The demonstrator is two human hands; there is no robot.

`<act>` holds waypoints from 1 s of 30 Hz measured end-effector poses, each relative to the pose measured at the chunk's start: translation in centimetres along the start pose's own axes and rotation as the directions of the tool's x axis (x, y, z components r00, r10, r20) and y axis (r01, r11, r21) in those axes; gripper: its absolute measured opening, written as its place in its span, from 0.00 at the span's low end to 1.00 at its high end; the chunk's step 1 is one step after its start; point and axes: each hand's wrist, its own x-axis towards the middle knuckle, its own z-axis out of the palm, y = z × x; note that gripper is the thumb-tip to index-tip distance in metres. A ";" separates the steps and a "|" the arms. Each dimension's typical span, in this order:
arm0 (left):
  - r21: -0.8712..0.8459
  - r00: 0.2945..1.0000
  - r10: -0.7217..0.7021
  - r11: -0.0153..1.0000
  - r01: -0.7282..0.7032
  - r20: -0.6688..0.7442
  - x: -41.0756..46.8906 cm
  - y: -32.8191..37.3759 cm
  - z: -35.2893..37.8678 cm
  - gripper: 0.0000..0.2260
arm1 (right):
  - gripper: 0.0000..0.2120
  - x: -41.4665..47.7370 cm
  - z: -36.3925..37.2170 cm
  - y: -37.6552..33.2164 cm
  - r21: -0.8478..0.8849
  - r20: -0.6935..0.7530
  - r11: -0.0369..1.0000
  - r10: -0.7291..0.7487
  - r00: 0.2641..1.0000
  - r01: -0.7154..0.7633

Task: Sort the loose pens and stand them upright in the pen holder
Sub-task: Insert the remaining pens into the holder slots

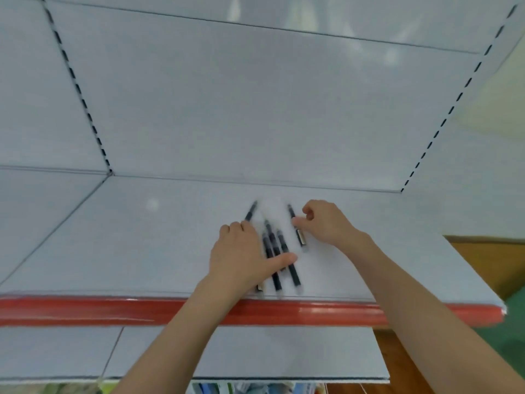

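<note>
Lower shelf [255, 354]: is showing pale and bare at the bottom of the frame, with blurred coloured goods beneath its front edge.
Red edge strip [85, 309]: is running left to right across the lower frame, fronting the shelf above.
Shelf [127, 251]: is carrying all the pens flat near its front, centre frame.
Pen cluster [293, 273]: three dark pens are lying side by side, long axes running from the near edge toward the back and leaning slightly left at the far end.
Left hand [241, 251]: is lying palm down, thumb stretching straight across the pen cluster; whether the bent fingers are gripping cannot be told.
Leftmost pen [251, 211]: is passing under the left hand, its far end sticking out beyond the knuckles and tilting right.
Right hand [324, 223]: is pinching the rightmost pen between thumb and forefinger, other fingers curling.
Rightmost pen [300, 237]: is lying apart, right of the cluster, held near its middle.
Back panel [227, 109]: is filling the upper frame.
</note>
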 end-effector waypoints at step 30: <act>-0.158 0.941 -0.293 0.950 0.268 -0.168 1.5 2.9 0.8 0.06 | 0.08 -3.2 -7.0 4.7 0.628 -0.071 0.766 -0.115 0.991 0.134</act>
